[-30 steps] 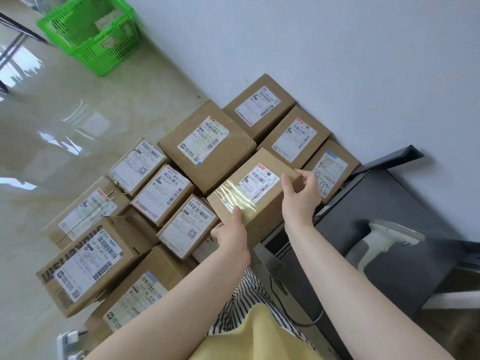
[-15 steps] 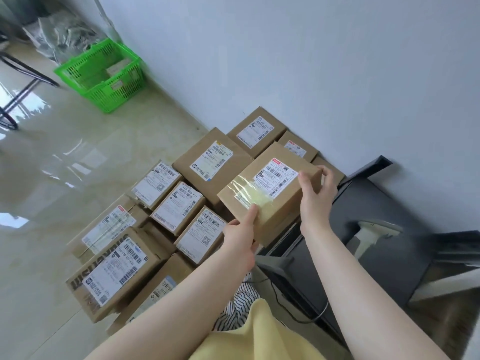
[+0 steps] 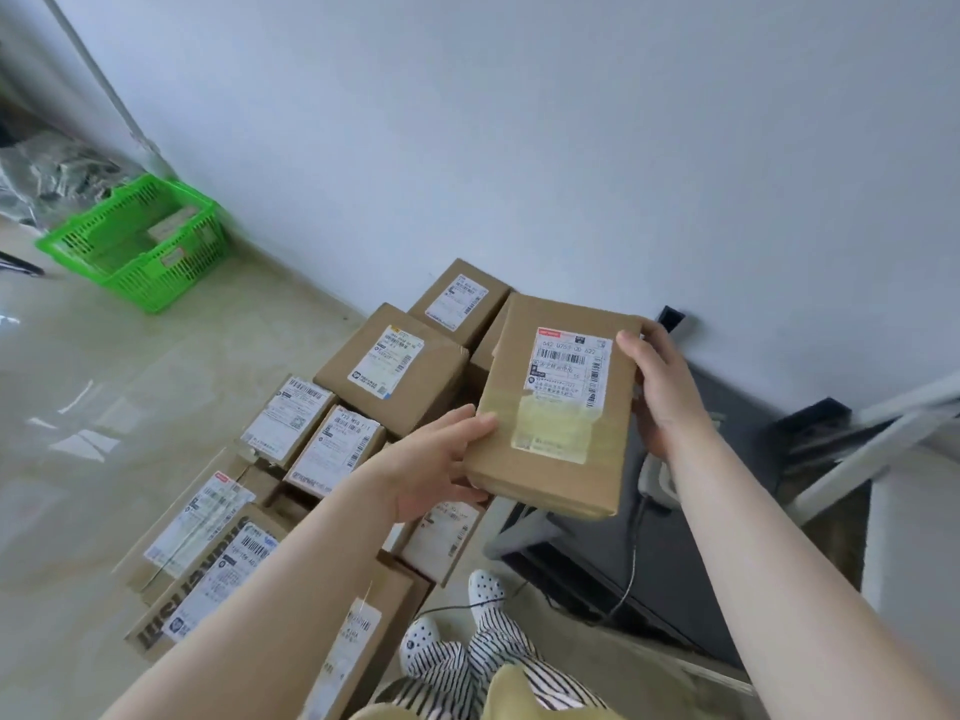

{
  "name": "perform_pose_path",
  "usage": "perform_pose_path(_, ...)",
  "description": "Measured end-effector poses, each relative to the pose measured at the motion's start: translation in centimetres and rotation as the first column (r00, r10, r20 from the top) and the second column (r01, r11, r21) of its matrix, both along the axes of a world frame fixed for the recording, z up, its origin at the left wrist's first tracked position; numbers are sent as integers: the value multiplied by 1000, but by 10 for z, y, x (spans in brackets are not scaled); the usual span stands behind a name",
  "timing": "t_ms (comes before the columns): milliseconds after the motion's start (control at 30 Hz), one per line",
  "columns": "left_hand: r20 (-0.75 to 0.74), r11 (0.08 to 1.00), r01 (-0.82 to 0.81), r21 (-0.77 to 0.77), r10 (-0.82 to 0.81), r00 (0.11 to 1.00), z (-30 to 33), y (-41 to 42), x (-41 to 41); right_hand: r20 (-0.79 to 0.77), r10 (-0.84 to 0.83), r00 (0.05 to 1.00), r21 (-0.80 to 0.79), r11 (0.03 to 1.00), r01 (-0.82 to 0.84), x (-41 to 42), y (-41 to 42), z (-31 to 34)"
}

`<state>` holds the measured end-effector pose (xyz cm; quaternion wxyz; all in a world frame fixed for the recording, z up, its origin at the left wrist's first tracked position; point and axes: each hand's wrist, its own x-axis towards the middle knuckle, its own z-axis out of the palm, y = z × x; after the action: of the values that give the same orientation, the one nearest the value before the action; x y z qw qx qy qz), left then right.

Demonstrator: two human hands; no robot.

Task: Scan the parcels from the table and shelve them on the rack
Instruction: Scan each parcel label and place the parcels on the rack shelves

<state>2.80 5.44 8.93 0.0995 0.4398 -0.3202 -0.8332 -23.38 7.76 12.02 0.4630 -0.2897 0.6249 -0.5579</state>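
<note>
1. I can't read the label (image 3: 569, 367) print, it's too small; the scanner (image 3: 655, 478) on the dark table (image 3: 727, 511) is mostly hidden behind the right forearm.
2. The parcel (image 3: 556, 407) is a flat brown carton, white barcode label on top, glossy yellowish tape below it, held up above the table's edge.
3. Left hand (image 3: 434, 467) cups its lower-left corner, thumb on top; right hand (image 3: 660, 387) clamps the right edge, thumb on the label.
4. I count roughly nine floor parcels (image 3: 395, 368), one green basket (image 3: 140, 246).
</note>
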Motion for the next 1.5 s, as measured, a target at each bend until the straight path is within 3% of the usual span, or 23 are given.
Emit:
perform_pose_path(67, 50, 995, 81, -57, -78, 996, 12, 8, -11, 22, 7, 1000, 16, 1000, -7, 1, 5, 1)
perform_pose_path(267, 60, 994, -47, -96, 53, 997, 26, 20, -41, 121, 5, 993, 41, 999, -10, -8, 13, -3)
perform_pose_path(533, 123, 980, -55, -189, 80, 989, 29, 27, -75, 157, -3, 988, -1, 1000, 3, -42, 8, -26)
perform_pose_path(633, 143, 975, -76, -210, 108, 984, 24, 31, -85, -38, -244, 969, 97, 964, 246, -54, 22, -53)
perform_pose_path(733, 148, 963, -151, -223, 187, 971, 19, 34, -87, -376, -515, 770, 188, 771, 608, -68, 56, -87)
perform_pose_path(833, 155, 950, -206, -234, 245, 957, 11, 35, -84, -547, -403, 733, 346, 689, 637, -78, 72, -120)
perform_pose_path(1000, 185, 939, -262, -224, 305, 934, 5, 37, -80, -599, -172, 782, 469, 716, 516, -70, 68, -137)
perform_pose_path(1167, 186, 932, -261, -250, 311, 932, 4, 35, -77, -534, -133, 835, 552, 693, 463, -71, 66, -146)
perform_pose_path(1333, 161, 925, -269, -267, 318, 934, 2, 30, -72, -441, -255, 861, 545, 686, 482, -77, 66, -134)
perform_pose_path(1433, 166, 920, -276, -279, 329, 929, -1, 25, -68, -260, -377, 889, 443, 772, 456, -80, 65, -112)
perform_pose_path(1500, 167, 921, -276, -274, 329, 930, 1, 22, -66, -91, -346, 934, 339, 871, 355, -85, 61, -88)
